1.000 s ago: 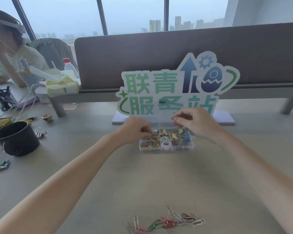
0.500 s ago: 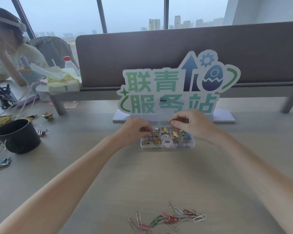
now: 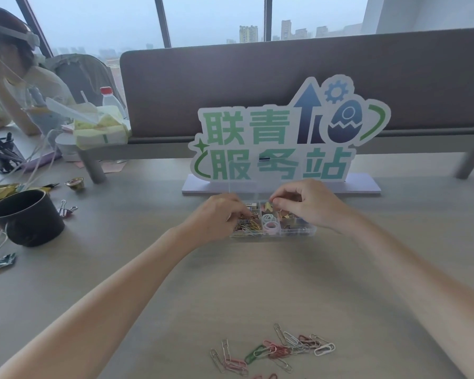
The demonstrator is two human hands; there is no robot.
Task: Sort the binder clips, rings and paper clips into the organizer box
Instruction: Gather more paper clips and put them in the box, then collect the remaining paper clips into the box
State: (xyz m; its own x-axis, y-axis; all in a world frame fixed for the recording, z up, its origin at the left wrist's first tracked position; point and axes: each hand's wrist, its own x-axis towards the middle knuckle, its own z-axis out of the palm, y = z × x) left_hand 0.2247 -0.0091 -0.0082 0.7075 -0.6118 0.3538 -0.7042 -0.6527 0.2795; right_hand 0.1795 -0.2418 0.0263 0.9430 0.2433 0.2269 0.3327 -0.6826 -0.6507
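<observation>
The clear organizer box (image 3: 298, 234) sits mid-table in front of a sign, its transparent lid (image 3: 241, 188) standing up behind it. Gold and coloured paper clips (image 3: 248, 228) fill its left compartment, pastel rings (image 3: 270, 224) the middle, and binder clips (image 3: 286, 218) the right. My left hand (image 3: 220, 216) reaches into the left compartment, fingers closed on paper clips. My right hand (image 3: 303, 205) hovers over the box's back right, thumb and forefinger pinched beside a yellow binder clip (image 3: 267, 207). What the pinch holds is hidden. Several loose paper clips (image 3: 271, 351) lie near the table's front edge.
A green-lettered sign (image 3: 285, 138) on a white base stands just behind the box. A black cup (image 3: 28, 217), loose binder clips (image 3: 66, 209) and a pen holder (image 3: 2, 155) are at the left. Another person (image 3: 14, 77) sits at the far left. A grey divider (image 3: 285, 77) closes the back.
Both hands have lowered slightly towards the box and stayed over it. The loose paper clips at the front have not moved.
</observation>
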